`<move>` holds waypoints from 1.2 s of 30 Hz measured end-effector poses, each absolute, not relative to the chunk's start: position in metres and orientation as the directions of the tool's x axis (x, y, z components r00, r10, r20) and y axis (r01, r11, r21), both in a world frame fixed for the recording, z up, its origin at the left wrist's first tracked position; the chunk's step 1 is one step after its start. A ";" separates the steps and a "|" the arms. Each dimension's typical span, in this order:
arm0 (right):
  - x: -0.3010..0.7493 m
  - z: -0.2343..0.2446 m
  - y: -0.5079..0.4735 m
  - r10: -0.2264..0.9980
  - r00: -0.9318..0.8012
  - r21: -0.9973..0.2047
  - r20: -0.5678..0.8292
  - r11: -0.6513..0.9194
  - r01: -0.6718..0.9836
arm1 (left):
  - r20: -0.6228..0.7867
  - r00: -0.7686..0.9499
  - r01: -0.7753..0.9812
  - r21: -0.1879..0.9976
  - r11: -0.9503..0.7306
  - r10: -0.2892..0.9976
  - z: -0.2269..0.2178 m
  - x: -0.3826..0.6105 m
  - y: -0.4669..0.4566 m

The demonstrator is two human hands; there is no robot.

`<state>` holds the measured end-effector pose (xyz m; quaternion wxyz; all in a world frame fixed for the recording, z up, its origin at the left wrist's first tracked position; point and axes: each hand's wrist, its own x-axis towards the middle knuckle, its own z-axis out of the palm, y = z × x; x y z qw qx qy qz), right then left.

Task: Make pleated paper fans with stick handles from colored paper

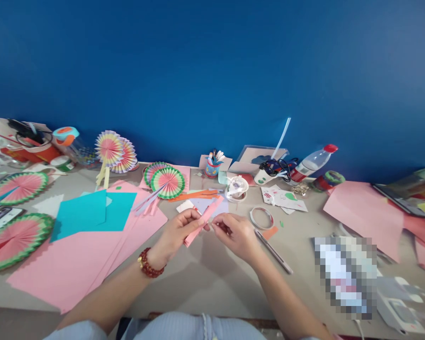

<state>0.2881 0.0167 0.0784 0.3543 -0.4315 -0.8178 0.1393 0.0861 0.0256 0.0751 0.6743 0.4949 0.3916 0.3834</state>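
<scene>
A narrow folded strip of pink paper [211, 210] is tilted up above the middle of the table. My left hand [179, 231] grips it, thumb along its face, a red beaded bracelet on the wrist. Just right of the strip, my right hand [235, 233] has thumb and fingers pinched together close to its edge; whatever they pinch is too small to make out. Beyond the hands lie a lilac sheet [217, 204] and orange paper strips [194, 195]. To the right rest a roll of tape [252, 218] and a slim pen-like tool [274, 251].
Pink sheets [74, 269] and teal sheets [80, 215] cover the left side, near pleated paper fans [168, 182]. A plastic bottle [313, 163], a white cup [264, 176] and a blue pen pot [212, 168] stand along the blue wall. More pink paper [366, 215] lies right.
</scene>
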 end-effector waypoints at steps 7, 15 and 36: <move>0.287 0.080 0.018 0.809 -0.395 -0.522 0.436 0.585 0.621 | 0.061 0.326 0.168 0.978 -0.122 0.943 0.070 0.082 0.024; 0.286 0.081 0.016 0.817 -0.421 -0.485 0.394 0.574 0.660 | 0.427 0.333 0.456 0.707 -0.540 0.841 0.076 0.079 0.025; 0.305 0.089 0.031 0.805 -0.543 -0.594 0.240 0.564 0.574 | 0.385 0.534 0.663 0.362 -0.656 0.752 0.080 0.055 0.045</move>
